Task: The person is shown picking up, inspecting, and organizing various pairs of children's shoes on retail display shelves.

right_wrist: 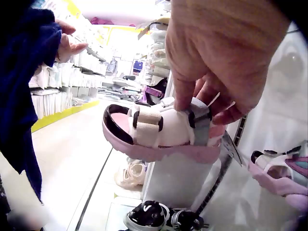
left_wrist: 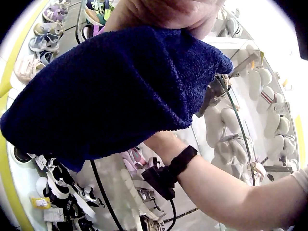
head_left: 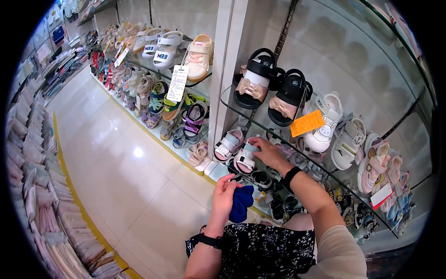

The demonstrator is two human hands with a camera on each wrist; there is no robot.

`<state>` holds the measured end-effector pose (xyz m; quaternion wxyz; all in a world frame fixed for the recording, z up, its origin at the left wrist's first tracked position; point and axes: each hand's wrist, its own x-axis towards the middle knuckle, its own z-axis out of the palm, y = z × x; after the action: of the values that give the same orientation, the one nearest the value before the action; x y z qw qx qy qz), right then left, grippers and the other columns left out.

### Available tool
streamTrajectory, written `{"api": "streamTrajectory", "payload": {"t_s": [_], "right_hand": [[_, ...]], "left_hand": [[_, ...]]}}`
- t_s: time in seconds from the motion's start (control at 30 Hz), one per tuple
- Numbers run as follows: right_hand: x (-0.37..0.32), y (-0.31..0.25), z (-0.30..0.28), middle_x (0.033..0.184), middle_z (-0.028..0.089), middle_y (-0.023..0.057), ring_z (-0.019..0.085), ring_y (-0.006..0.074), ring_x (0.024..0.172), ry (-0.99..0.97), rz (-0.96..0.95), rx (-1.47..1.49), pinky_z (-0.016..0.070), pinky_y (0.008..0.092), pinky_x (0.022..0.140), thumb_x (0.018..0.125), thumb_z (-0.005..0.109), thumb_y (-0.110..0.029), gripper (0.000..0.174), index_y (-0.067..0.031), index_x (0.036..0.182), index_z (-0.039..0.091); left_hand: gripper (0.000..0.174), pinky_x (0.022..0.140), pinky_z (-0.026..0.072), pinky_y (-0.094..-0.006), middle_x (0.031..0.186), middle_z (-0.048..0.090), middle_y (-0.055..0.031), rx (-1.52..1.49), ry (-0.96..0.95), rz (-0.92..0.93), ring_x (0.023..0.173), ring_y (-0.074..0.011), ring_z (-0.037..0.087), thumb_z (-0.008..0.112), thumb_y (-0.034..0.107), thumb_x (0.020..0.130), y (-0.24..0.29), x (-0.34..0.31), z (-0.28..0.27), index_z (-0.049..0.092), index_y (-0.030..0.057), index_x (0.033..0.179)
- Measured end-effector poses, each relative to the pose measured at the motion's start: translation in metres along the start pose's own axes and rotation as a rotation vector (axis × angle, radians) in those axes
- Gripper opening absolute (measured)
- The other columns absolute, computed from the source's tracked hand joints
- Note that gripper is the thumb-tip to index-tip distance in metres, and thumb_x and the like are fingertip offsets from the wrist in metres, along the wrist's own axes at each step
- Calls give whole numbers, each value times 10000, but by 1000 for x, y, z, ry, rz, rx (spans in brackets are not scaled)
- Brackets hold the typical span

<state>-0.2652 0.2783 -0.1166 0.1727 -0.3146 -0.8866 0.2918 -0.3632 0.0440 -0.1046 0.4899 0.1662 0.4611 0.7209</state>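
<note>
My right hand [head_left: 268,154] grips a child's sandal [head_left: 245,159] at its ankle end. In the right wrist view the sandal [right_wrist: 166,127] shows a pink sole, white upper and cream and grey straps; thumb and fingers close around its grey rear strap. A similar pink and white sandal [head_left: 228,145] sits just left of it in the head view. Lower and nearer the body, my left hand [head_left: 224,197] holds a dark blue terry cloth [head_left: 242,203], which hangs down from the fingers. This cloth [left_wrist: 110,91] covers much of the left wrist view.
Glass shelves [head_left: 297,153] of children's shoes fill the right side, their edges near my right forearm. Black sandals [head_left: 289,97] with bows and an orange tag [head_left: 307,123] stand above. A white post [head_left: 223,69] divides the racks. Packaged goods [head_left: 60,209] line the aisle's left side.
</note>
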Motion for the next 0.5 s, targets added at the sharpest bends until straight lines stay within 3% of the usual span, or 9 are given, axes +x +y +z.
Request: {"api": "streamTrajectory", "payload": {"t_s": [0.1, 0.3, 0.4, 0.5], "right_hand": [[3, 3, 4, 974, 600, 99, 576, 273, 954, -5, -61, -103, 451, 368, 836, 739, 653, -96, 448, -156, 1162, 515], [0, -10, -6, 1047, 588, 110, 551, 304, 1032, -82, 68, -346, 441, 396, 862, 747, 602, -92, 430, -155, 1165, 520], [5, -16, -6, 1070, 586, 86, 558, 316, 1023, 20, -52, -477, 442, 395, 862, 761, 545, -96, 403, -157, 1160, 531], [24, -40, -1, 1088, 584, 66, 549, 306, 1047, 34, -72, -251, 437, 398, 879, 762, 515, -102, 373, -156, 1128, 562]], "left_hand": [[284, 740, 483, -259, 900, 633, -87, 8, 2, 14, 821, -143, 591, 488, 139, 931, -2, 1, -4, 474, 12, 1185], [279, 737, 489, -264, 898, 632, -86, -11, 8, -12, 822, -141, 592, 488, 141, 932, 2, 0, -5, 478, 20, 1184], [277, 733, 491, -264, 900, 632, -88, -9, -4, 0, 817, -141, 593, 488, 141, 932, -2, 1, -3, 479, 22, 1182], [278, 733, 490, -263, 899, 632, -88, -13, -15, -5, 819, -143, 592, 492, 144, 930, -8, 4, 1, 478, 22, 1180]]}}
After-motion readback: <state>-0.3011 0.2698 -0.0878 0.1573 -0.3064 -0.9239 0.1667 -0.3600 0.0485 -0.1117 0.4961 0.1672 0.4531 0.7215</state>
